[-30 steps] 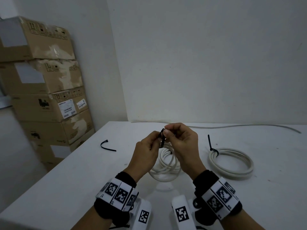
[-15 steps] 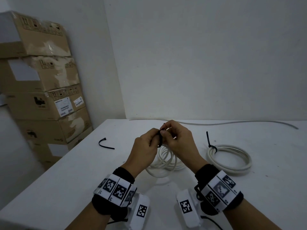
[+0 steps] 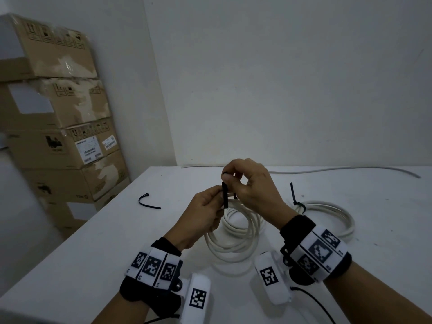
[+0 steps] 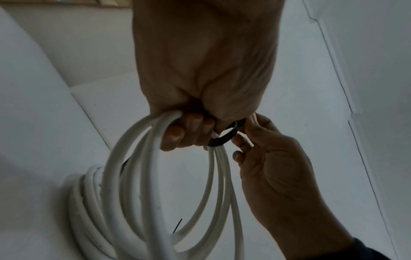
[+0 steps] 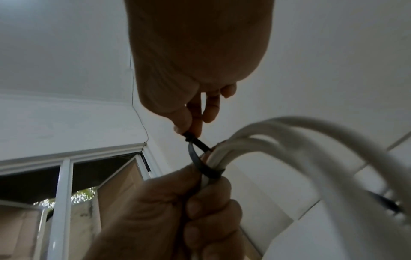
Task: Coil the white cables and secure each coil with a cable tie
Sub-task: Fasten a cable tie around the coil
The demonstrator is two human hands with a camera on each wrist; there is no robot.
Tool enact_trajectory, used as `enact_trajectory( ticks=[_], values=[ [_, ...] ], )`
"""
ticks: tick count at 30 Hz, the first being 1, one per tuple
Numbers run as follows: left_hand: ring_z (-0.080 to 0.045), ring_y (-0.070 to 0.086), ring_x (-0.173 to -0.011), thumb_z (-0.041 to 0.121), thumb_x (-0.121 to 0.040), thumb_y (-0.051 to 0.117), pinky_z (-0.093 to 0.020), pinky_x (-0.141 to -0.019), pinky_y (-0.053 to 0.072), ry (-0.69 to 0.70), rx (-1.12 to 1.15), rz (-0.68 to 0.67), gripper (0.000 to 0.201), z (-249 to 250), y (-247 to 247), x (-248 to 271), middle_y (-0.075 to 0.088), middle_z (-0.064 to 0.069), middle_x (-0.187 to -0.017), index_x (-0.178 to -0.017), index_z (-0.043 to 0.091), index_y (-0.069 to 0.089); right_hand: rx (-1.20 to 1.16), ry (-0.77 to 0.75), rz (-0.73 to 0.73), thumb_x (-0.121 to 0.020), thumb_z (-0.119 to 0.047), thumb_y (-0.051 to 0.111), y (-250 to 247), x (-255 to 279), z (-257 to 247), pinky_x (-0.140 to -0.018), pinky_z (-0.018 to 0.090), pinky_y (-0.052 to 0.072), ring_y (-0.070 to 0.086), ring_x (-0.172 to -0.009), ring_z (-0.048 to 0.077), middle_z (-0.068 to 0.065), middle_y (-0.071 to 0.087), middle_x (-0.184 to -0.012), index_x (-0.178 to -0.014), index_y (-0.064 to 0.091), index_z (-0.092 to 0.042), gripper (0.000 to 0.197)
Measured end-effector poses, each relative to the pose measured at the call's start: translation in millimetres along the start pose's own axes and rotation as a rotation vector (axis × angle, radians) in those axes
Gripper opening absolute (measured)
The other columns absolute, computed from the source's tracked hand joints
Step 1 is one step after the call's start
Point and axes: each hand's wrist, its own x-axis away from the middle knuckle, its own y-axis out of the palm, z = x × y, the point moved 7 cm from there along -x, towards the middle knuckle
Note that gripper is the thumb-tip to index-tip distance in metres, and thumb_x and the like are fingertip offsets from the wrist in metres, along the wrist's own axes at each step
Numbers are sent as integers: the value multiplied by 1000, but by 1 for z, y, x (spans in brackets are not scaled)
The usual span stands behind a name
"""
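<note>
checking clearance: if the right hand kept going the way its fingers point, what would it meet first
Probably the left hand. The right hand pinches the cable tie with its fingers aimed left, and the left hand's fingers gripping the coil sit right beside it. Depth is unclear.

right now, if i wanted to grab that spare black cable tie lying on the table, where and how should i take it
Probably pinch the spare cable tie at its raised, curled left end, coming from above. It lies loose on the table, left of the left hand, apart from both coils. The strap looks thin and mostly flat against the surface, so the lifted end likely gives fingertips the easiest purchase.
</note>
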Motion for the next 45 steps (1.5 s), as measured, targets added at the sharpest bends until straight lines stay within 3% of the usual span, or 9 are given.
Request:
enact_trajectory(
  ticks=[5, 8, 14, 22, 27, 33, 39, 42, 45],
  values=[
    [-6, 31, -49, 22, -104, 37, -23, -49, 27, 48, -80, -3, 9, 5, 4, 2, 42, 13, -52, -99, 14, 39, -136, 234, -62, -87, -9, 62, -4, -9, 8, -71, 41, 49, 58, -69, 26, 5, 66, -70, -73, 61, -15, 15],
    [-6, 30, -49, 17, -104, 34, -21, -47, 25, 93, -56, -27, 13, 9, 11, 7, 44, 13, -50, -93, 10, 36, -215, 330, -126, -88, -7, 61, -5, -14, 17, -59, 32, 43, 52, -61, 17, 0, 62, -67, -71, 60, -15, 19],
    [-6, 34, -51, 16, -103, 37, -18, -50, 30, 164, -95, 13, 15, 12, 11, 7, 44, 12, -55, -91, 8, 38, -384, 545, -147, -92, -1, 54, -2, -8, 38, -59, 20, 44, 56, -54, 5, 9, 64, -70, -72, 55, -4, 21],
    [-1, 43, -53, 30, -104, 38, -19, -53, 34, 78, -218, 113, 27, -7, -5, -13, 54, 16, -60, -90, 16, 56, -204, 282, -199, -91, -3, 56, -12, -2, -5, -67, 36, 52, 60, -61, 17, 10, 66, -68, -71, 55, -14, 22],
    [-19, 48, -61, 34, -103, 37, -42, -60, 42, 203, -401, 60, 37, -4, 14, -3, 65, -18, -81, -89, 6, 57, -136, 352, -255, -93, -4, 53, -16, -18, 1, -53, 15, 44, 56, -49, -1, 3, 65, -65, -71, 53, -12, 23],
    [-6, 35, -53, 36, -101, 39, -29, -55, 32, 293, -250, 20, 32, -1, 25, 14, 44, 16, -55, -71, 26, 44, -132, 413, -286, -92, -5, 55, -9, -21, 15, -52, 16, 43, 56, -49, 4, 8, 65, -68, -73, 55, -8, 19],
    [-6, 40, -51, 35, -104, 33, -27, -56, 34, 155, -357, 38, 20, -14, 16, 3, 56, 1, -67, -102, 26, 51, -212, 408, -312, -93, -3, 52, -6, -14, 10, -51, 18, 45, 58, -49, 10, 8, 64, -65, -74, 53, -8, 20],
    [-6, 41, -52, 37, -103, 33, -28, -57, 35, 145, -366, 65, 24, -12, 9, -3, 59, -6, -75, -99, 25, 54, -177, 365, -316, -93, -4, 52, -6, -12, 3, -54, 19, 46, 59, -55, 15, 7, 65, -66, -73, 53, -10, 21],
    [-8, 36, -52, 28, -104, 36, -28, -55, 31, 176, -307, 10, 25, -12, 21, 5, 49, 11, -61, -87, 21, 53, -215, 399, -285, -93, -2, 51, -8, -15, 11, -56, 23, 47, 57, -54, 16, 10, 65, -67, -74, 52, -7, 21]
  ],
)
